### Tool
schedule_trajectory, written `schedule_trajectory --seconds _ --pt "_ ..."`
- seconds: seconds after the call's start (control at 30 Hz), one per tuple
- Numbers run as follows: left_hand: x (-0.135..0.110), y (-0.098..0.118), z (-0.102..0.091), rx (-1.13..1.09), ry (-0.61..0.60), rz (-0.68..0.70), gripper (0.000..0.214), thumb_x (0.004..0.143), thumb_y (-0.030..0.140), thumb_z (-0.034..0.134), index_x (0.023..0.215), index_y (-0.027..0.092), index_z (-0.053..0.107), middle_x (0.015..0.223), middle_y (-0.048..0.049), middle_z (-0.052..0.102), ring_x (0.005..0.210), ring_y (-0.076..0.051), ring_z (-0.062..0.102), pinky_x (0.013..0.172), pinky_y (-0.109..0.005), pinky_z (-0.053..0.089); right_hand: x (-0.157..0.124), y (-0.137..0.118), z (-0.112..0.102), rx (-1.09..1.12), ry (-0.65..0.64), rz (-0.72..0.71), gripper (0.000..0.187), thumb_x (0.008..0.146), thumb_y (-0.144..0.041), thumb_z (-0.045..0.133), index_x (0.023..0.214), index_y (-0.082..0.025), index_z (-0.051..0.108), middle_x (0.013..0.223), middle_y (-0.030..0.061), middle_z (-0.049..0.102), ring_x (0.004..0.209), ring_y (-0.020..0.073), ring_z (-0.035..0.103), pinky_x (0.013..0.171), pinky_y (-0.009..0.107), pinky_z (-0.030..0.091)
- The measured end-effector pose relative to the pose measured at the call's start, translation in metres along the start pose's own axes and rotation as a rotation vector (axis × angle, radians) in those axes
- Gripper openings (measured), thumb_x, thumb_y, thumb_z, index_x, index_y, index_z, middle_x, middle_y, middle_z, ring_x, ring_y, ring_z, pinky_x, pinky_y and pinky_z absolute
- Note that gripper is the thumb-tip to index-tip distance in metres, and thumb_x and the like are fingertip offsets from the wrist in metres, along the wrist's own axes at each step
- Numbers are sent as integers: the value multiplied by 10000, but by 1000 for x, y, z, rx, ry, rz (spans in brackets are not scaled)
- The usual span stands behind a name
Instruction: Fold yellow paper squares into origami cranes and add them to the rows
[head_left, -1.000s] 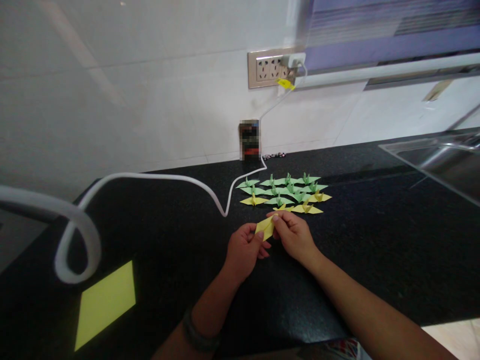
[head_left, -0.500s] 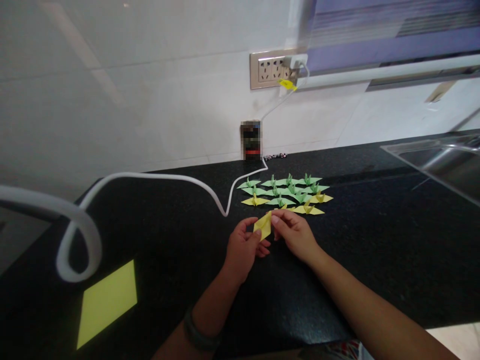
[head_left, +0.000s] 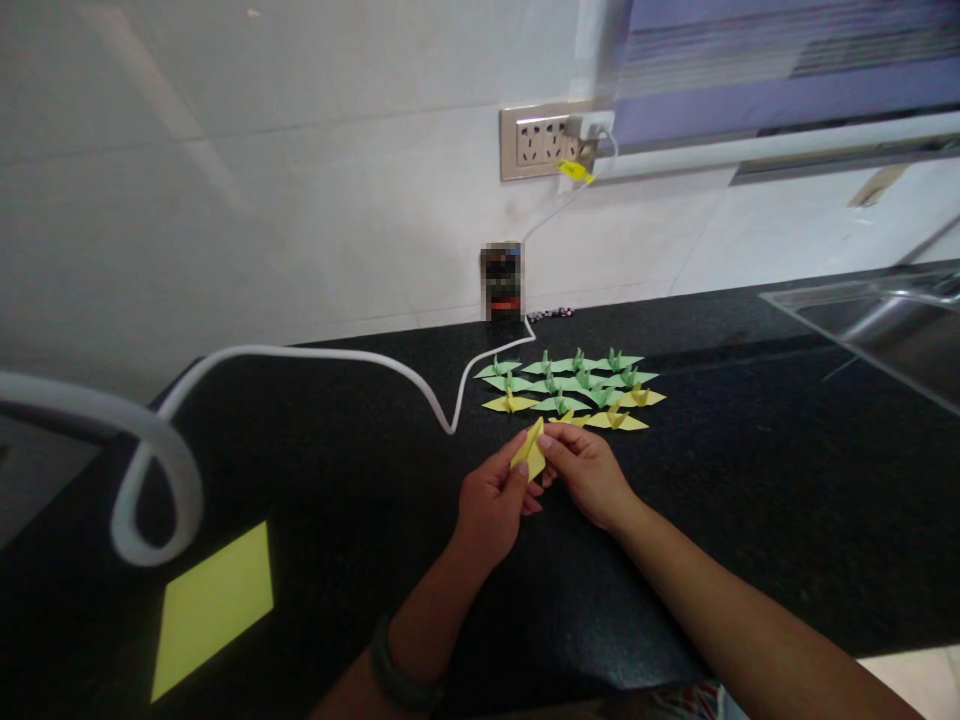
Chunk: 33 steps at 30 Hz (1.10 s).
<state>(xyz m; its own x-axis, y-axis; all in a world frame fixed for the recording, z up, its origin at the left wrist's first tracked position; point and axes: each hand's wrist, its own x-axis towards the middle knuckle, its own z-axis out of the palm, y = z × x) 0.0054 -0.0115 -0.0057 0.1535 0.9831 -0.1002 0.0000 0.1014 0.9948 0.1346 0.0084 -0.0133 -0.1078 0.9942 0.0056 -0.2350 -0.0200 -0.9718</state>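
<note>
A small piece of folded yellow paper (head_left: 531,458) is held up between my two hands, above the black countertop (head_left: 360,480). My left hand (head_left: 489,505) pinches its lower left side, thumb in front and fingers partly hidden behind. On the right edge, the thumb and fingers of my right hand (head_left: 589,470) are closed on the same paper. Just beyond my hands, several folded paper cranes stand in rows: green cranes (head_left: 550,383) mostly at the back, and yellow cranes (head_left: 616,418) nearer and at the sides.
A flat yellow paper sheet (head_left: 217,610) lies at the left. The thick white cable (head_left: 337,354) loops across the counter's left half. At the wall are a blurred-out dark object (head_left: 502,282), a beaded string (head_left: 553,314) and a socket panel (head_left: 531,143). A metal sink (head_left: 900,330) is at the right.
My left hand has moved slightly right, closer to my right hand. The folded yellow paper has turned and looks narrower, its left side folded inward. The cranes and the flat sheet stay put.
</note>
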Motion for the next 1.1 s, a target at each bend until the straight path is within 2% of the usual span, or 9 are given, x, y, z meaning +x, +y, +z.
schedule_trajectory --seconds 0.37,0.67,0.9,1.03,1.1 --pt "-4 0 0 177 33 79 404 770 312 458 1164 224 487 624 5 609 496 -84 547 510 -217 490 -1 -2 1 -13 25 6 280 725 -387 536 850 -140 579 586 -13 513 441 64 443 417 188 400" --pt "-6 6 1 235 51 134 387 762 271 461 1145 243 508 683 -8 639 532 -108 560 534 -226 484 -1 -5 1 -48 21 -2 293 716 -392 545 865 -142 583 604 -5 537 444 67 455 423 196 397" --pt "-8 9 1 309 20 203 374 775 251 433 1140 277 506 1035 -19 608 647 -124 586 583 -235 479 -1 -4 -1 -30 21 -11 234 725 -374 541 782 -148 562 572 -21 525 432 58 446 420 187 387" --pt "-9 9 1 336 7 216 378 787 256 412 1156 277 489 1044 -19 601 669 -125 586 602 -236 475 -1 -4 0 -22 33 -11 239 726 -386 536 775 -153 556 575 -25 518 432 59 439 420 189 385" --pt "-9 8 1 341 19 208 384 784 265 421 1163 273 480 965 -22 628 629 -119 583 593 -235 472 -1 -5 1 -33 34 -8 257 722 -390 538 812 -151 560 587 -21 522 420 56 426 405 188 371"
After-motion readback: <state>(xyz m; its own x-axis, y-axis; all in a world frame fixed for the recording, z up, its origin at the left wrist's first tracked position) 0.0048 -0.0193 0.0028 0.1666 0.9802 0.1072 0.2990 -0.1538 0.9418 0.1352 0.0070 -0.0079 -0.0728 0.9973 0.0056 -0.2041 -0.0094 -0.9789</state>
